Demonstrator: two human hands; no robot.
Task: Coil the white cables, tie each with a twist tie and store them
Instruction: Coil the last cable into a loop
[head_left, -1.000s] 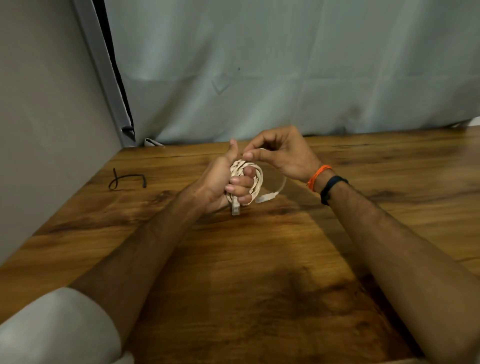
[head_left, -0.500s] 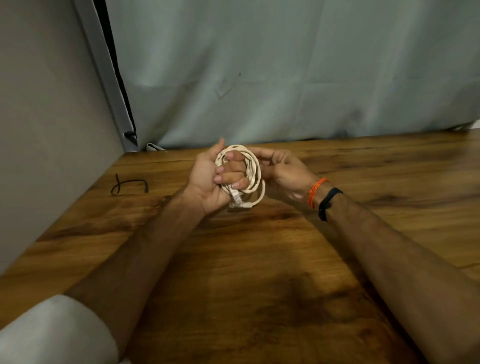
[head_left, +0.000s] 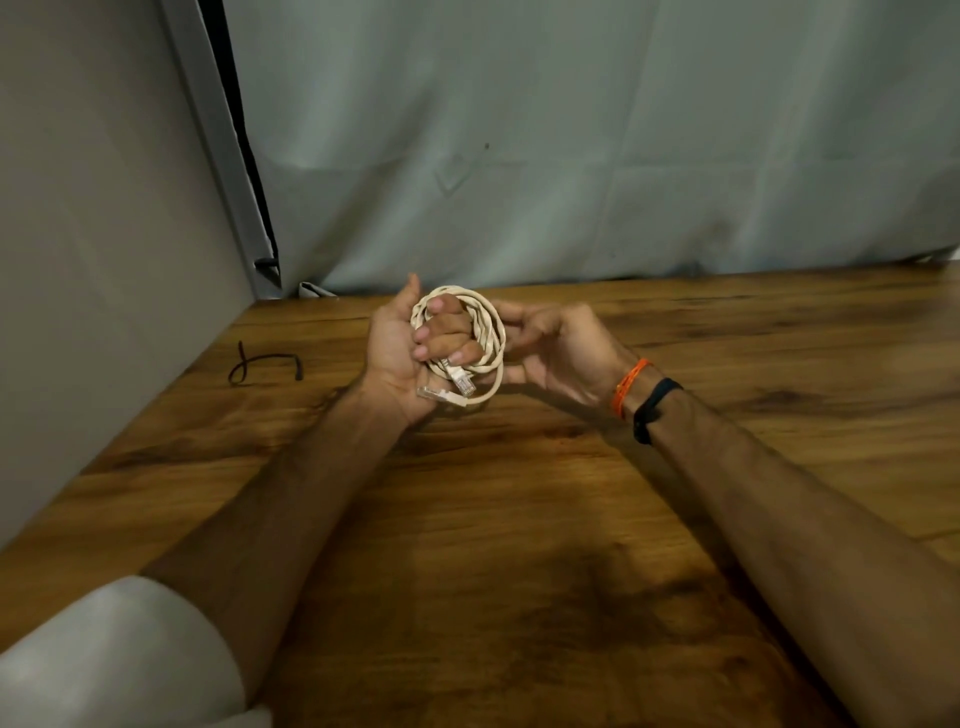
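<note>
A white cable is wound into a small round coil above the wooden table. My left hand holds it, fingers curled through the middle of the coil. Two clear plug ends hang from the coil's lower edge by my left palm. My right hand is just right of the coil, fingers half spread and touching its right side. A black twist tie lies bent on the table at the left, apart from both hands.
A grey wall panel borders the table on the left. A pale curtain hangs along the table's far edge. An orange thread and a black band are on my right wrist.
The loose cable end has been wound into the coil. My right hand dropped from above the coil to its right side and spread its fingers. The coil now faces me.
</note>
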